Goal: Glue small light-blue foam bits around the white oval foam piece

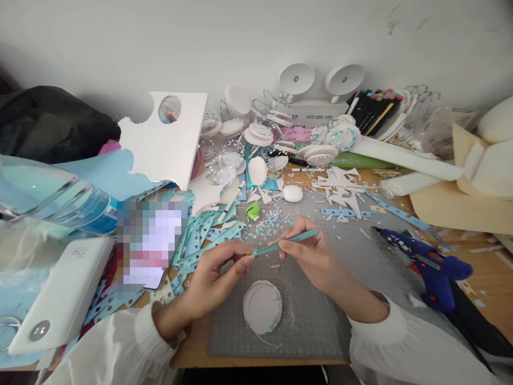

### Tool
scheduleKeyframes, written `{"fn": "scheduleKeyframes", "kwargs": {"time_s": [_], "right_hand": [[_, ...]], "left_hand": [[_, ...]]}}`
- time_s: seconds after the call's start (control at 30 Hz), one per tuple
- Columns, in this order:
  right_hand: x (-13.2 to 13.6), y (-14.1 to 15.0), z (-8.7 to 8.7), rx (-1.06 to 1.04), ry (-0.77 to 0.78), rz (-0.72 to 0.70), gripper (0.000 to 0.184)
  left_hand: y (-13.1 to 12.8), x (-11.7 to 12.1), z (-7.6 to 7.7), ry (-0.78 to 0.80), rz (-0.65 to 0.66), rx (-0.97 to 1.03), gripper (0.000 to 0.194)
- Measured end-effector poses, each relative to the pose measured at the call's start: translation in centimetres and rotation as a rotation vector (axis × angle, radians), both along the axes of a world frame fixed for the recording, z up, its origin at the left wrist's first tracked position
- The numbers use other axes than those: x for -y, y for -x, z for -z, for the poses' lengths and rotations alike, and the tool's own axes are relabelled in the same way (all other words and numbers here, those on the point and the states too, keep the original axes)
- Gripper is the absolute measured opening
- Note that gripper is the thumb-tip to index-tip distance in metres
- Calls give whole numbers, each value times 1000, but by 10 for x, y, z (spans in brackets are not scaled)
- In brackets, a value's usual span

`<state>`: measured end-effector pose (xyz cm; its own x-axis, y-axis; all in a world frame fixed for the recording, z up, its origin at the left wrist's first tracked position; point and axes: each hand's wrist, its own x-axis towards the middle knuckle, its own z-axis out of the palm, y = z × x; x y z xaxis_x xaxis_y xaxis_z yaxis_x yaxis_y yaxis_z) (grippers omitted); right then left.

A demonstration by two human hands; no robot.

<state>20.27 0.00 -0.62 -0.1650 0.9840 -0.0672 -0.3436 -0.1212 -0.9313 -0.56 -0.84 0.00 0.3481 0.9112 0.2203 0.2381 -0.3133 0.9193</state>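
My right hand is closed around a pair of teal tweezers, whose tips point left. Thumb and fingertips of my left hand are pinched at those tips, on a small light-blue piece too tiny to make out fully. Below both hands a round white foam disc lies on the grey cutting mat. A few light-blue bits sit on its right edge, and thin wire loops stick out beside it. Just beyond my hands is a scatter of tiny blue and white paper flowers.
A blue glue gun lies at right. A green punch, white foam scraps and decorated discs fill the back. At left are punched paper strips, a phone, a power bank and a plastic bottle.
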Motion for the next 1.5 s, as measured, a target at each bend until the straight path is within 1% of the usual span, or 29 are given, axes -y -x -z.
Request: {"fn": "scheduleKeyframes", "kwargs": {"time_s": [0.17,0.33,0.4,0.5,0.67,0.77,0.87,0.93,1.1,1.23,1.37,1.5], "right_hand": [[-2,-1,-6,-55,43,39,28],[-2,-2,-7,-36,16,73,27],[-2,-2,-6,-29,6,84,27],[-2,-3,-4,-20,-13,96,26],[-3,-6,1,-17,-86,104,24],[-3,-9,4,-5,-122,83,22],[-2,-10,5,10,-166,52,22],[-1,-10,5,26,-207,31,20],[3,-7,2,69,-297,15,20],[6,-5,-1,85,-373,-3,20],[7,-5,-2,112,-426,-11,21],[7,-7,-3,163,-488,-24,21]], "left_hand": [[-1,-2,1,-77,-18,-35,10],[-3,-8,10,-200,-143,-105,10],[-4,-10,14,-206,-164,-112,14],[-4,-11,17,-209,-153,-118,19],[-3,-11,15,-285,-182,-89,17],[-2,-10,13,-295,-202,-82,14],[-2,-8,9,-265,-189,-61,11],[-2,-7,6,-217,-152,-31,13],[-2,-6,-2,9,-1,124,14],[0,-6,-4,132,66,232,14],[2,-5,-1,200,94,303,12],[1,-6,0,191,82,334,9]]}}
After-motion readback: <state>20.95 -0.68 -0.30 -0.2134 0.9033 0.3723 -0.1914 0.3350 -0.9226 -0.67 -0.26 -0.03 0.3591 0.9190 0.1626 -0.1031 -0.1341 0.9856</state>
